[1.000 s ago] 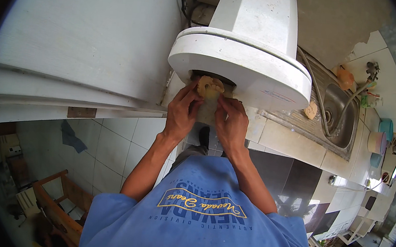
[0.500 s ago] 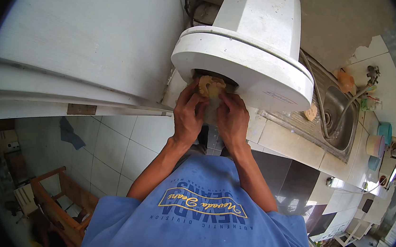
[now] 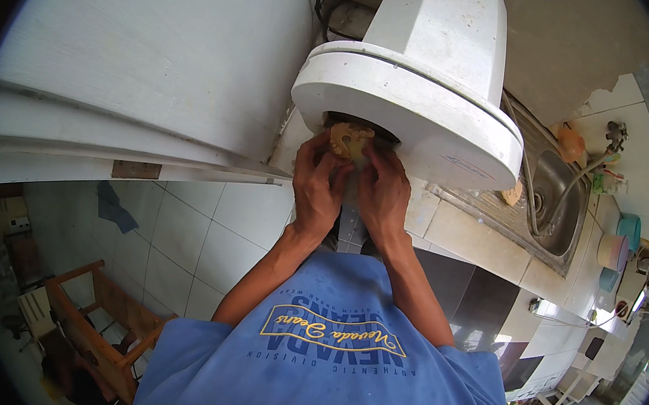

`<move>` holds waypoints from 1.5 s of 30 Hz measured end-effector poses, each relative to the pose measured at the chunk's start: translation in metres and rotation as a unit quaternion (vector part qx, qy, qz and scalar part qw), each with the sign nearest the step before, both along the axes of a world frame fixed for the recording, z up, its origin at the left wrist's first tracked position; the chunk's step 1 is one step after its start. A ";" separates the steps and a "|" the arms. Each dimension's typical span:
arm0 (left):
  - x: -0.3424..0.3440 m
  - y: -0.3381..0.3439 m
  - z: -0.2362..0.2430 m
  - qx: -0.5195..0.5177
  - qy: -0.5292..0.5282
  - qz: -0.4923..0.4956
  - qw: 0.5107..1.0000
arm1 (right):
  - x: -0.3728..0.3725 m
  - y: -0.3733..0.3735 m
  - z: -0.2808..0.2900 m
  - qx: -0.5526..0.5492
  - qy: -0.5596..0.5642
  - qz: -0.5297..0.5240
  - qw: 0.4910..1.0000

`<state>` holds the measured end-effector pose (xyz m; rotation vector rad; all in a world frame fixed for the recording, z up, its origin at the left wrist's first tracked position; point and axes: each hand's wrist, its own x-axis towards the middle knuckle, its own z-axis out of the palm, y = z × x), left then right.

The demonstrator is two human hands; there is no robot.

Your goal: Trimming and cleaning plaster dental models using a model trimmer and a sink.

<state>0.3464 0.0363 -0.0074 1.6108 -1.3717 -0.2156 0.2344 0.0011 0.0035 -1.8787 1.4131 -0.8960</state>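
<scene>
A yellowish-tan, ragged-edged piece [image 3: 350, 139] of a kind I cannot make out is between my two hands, just at the dark opening [image 3: 336, 118] of a big white appliance [image 3: 404, 105]. Its left side is gripped by my left hand [image 3: 318, 190], fingers bent and thumb against the lower edge. My right hand [image 3: 385, 193] pinches the right side, its fingertips partly under the appliance's rim. Both forearms reach up from my blue shirt. What lies inside the opening is hidden.
On the right, a steel sink [image 3: 564, 190] with a hose [image 3: 531, 211] is set in a tiled counter [image 3: 477, 237]. A tan lump [image 3: 511, 193] lies by it. A white panel [image 3: 159, 54] stands left; a wooden frame [image 3: 97, 329] is below it.
The appliance and counter sit slightly further right in the picture. Both hands keep hold of the tan piece, and my right fingers have moved a little closer around it, nearer the opening.
</scene>
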 end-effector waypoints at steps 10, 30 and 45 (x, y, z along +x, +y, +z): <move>0.005 0.002 -0.003 -0.001 -0.034 -0.017 0.999 | 0.005 0.001 0.004 0.014 0.022 0.000 1.000; 0.001 0.003 0.004 0.003 0.030 0.001 1.000 | 0.007 -0.001 0.006 0.002 0.034 0.014 0.999; 0.010 0.003 -0.001 -0.001 0.024 -0.025 0.999 | 0.004 0.000 0.000 -0.036 0.027 0.012 0.999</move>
